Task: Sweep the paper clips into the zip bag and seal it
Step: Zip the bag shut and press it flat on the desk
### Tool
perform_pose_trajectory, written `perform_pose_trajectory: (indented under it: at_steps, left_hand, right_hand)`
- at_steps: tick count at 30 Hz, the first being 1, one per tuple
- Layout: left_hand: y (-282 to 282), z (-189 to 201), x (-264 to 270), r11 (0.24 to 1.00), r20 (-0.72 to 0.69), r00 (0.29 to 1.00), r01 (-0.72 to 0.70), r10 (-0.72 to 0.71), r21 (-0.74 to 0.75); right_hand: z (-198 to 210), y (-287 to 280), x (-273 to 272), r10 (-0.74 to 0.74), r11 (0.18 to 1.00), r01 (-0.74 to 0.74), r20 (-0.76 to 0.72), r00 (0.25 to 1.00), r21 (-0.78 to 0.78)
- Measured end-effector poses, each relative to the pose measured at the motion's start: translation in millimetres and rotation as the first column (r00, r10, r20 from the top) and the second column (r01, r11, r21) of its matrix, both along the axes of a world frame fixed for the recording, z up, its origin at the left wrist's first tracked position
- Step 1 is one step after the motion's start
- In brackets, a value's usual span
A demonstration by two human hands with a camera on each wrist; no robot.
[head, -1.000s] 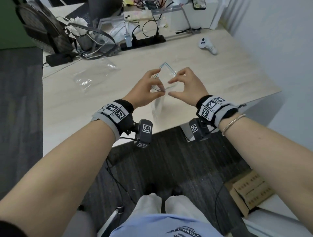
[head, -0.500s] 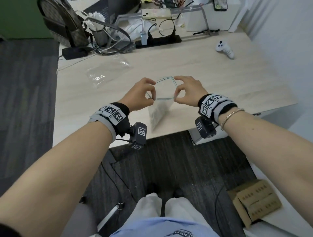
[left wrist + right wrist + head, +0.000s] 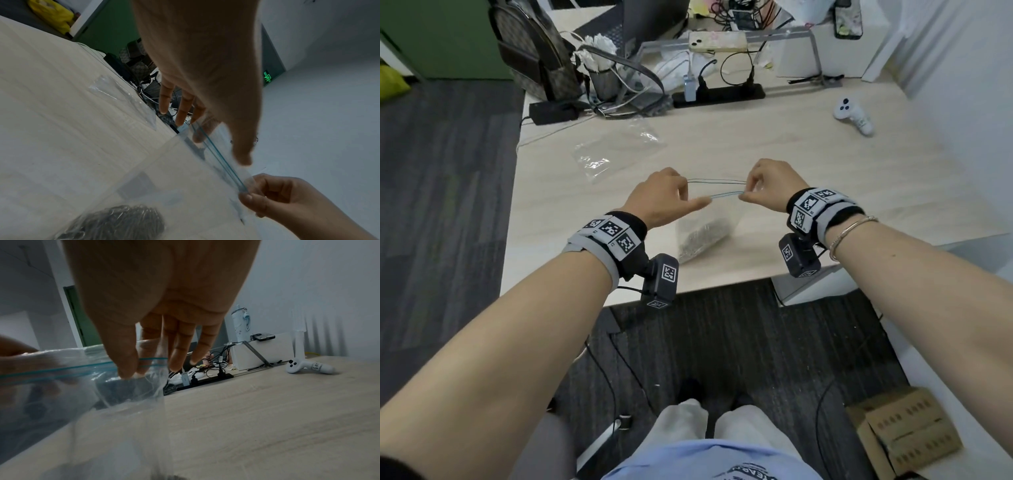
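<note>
A clear zip bag (image 3: pixel 705 226) hangs between my hands just above the table (image 3: pixel 808 192), with a dark heap of paper clips (image 3: pixel 700 238) in its bottom. Its blue zip strip (image 3: pixel 717 187) is pulled taut, the two lips lying close but still slightly apart. My left hand (image 3: pixel 690 198) pinches the strip's left end, thumb (image 3: pixel 242 155) in front and index finger behind the plastic. My right hand (image 3: pixel 748 192) pinches the right end between thumb (image 3: pixel 127 366) and index finger. The left wrist view shows the strip (image 3: pixel 218 152), the clips (image 3: pixel 123 222) and my right hand (image 3: pixel 248 193).
A second, empty clear bag (image 3: pixel 616 150) lies flat at the back left. A white controller (image 3: pixel 854 116) sits at the far right. Power strip (image 3: pixel 719 94), cables and a backpack (image 3: pixel 534 51) crowd the back edge. The table's front edge runs just under my wrists.
My hands have moved apart sideways, drawing the bag's mouth from a wide diamond-shaped opening into a narrow slit. Both keep their hold on the strip.
</note>
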State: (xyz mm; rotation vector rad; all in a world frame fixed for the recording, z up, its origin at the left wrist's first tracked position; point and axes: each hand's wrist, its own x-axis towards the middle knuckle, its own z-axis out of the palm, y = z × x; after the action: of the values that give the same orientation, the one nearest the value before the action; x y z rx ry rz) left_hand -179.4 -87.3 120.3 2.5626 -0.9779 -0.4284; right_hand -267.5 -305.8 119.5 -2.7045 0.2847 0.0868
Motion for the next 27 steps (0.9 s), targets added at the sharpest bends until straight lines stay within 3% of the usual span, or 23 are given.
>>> perform_pose_trajectory:
  at_steps: [5, 12, 21, 27]
  left_hand:
    - [-1, -1, 10, 0.992, 0.024, 1.0, 0.013, -0.01, -0.126]
    - [-14, -1, 19, 0.948, -0.042, 0.989, -0.148, 0.142, -0.281]
    - [-52, 11, 29, 0.843, -0.127, 0.958, -0.288, 0.258, -0.454]
    - [-77, 3, 35, 0.859, 0.055, 0.946, -0.265, 0.32, -0.437]
  right_hand:
    - [7, -6, -2, -0.032, 0.999, 0.032, 0.006, 0.999, 0.013]
    - [9, -24, 5, 0.036, 0.997, -0.038, 0.028, 0.999, 0.07]
    - [20, -72, 33, -0.136, 0.955, 0.066, 0.23, 0.964, 0.29]
    - [17, -98, 45, -0.038, 0.975, -0.006, 0.194, 0.98, 0.223]
